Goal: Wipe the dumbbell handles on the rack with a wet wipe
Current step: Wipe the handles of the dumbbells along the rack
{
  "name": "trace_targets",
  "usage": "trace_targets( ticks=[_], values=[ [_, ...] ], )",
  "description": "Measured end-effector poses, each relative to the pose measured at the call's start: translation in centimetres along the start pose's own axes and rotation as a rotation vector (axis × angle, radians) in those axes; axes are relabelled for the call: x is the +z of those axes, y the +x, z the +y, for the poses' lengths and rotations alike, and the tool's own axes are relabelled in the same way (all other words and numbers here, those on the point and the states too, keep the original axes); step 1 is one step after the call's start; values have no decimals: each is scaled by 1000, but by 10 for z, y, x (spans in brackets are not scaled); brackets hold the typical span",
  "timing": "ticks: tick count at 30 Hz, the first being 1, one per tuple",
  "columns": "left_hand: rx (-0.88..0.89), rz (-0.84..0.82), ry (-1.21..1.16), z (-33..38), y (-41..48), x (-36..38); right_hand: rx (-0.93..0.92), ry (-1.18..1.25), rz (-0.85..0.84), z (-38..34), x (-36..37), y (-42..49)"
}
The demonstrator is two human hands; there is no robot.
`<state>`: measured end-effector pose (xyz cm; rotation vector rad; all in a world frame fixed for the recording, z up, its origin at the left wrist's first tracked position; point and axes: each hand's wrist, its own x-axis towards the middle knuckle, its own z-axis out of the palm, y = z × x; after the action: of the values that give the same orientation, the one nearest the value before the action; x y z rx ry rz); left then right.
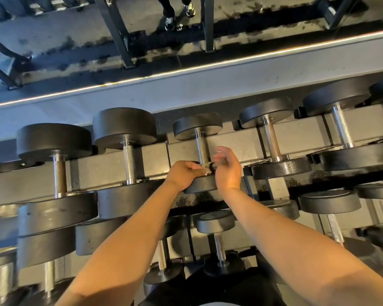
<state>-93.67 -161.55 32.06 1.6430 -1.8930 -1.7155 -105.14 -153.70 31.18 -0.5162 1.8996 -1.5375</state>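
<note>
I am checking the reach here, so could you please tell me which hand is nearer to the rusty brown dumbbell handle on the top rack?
Right. The right hand is beside the rusty brown dumbbell handle, just left of it; the left hand is farther left.

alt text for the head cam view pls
Left hand holds a wet wipe at the near end of a dumbbell handle on the top rack row; right hand hovers beside it, blurred.
</note>
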Motion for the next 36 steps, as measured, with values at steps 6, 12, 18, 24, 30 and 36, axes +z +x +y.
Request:
trace_targets(
  ticks=[6,12,18,24,30,36],
  values=[
    [195,113,-93,15,-18,13,-48,-143,-219,-15,-7,0],
    [240,137,-62,22,-26,27,-86,-403,-330,-26,-16,27],
    [44,288,62,26,-22,38,71,-162,-194,-42,14,51],
    [-33,286,10,20,-9,35,72,-237,-175,-36,39,59],
    [-40,285,-64,13,-4,36,201,-199,-79,-22,61,70],
    [-56,266,-150,8,0,33,582,247,-161,-22,56,82]
  ],
)
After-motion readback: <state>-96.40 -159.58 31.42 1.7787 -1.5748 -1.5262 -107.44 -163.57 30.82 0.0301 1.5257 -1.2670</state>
